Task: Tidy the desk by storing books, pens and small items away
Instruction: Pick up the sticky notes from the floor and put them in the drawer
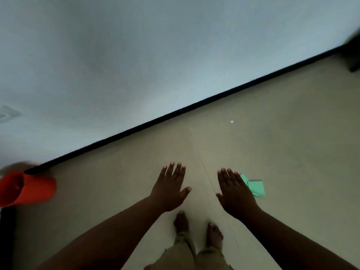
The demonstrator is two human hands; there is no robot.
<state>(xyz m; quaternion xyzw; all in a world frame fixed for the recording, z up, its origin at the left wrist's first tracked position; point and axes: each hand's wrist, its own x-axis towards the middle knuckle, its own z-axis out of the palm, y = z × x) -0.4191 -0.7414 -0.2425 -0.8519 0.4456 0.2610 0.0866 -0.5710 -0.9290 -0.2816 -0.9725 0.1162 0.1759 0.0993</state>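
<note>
I look down at a beige floor. My left hand [169, 187] and my right hand [234, 191] are stretched out palm down above it, fingers apart, holding nothing. A green folded paper [257, 187] lies on the floor just right of my right hand, partly hidden behind it. An orange cup [27, 189] lies on its side at the far left, blurred. No desk, books or pens are in view.
A pale wall with a black skirting strip [175, 113] runs diagonally across the view. My bare feet [198, 228] stand below my hands. A small white scrap [231, 121] lies on the floor. A dark object [353, 53] sits at the upper right, another dark shape [6, 234] at the lower left.
</note>
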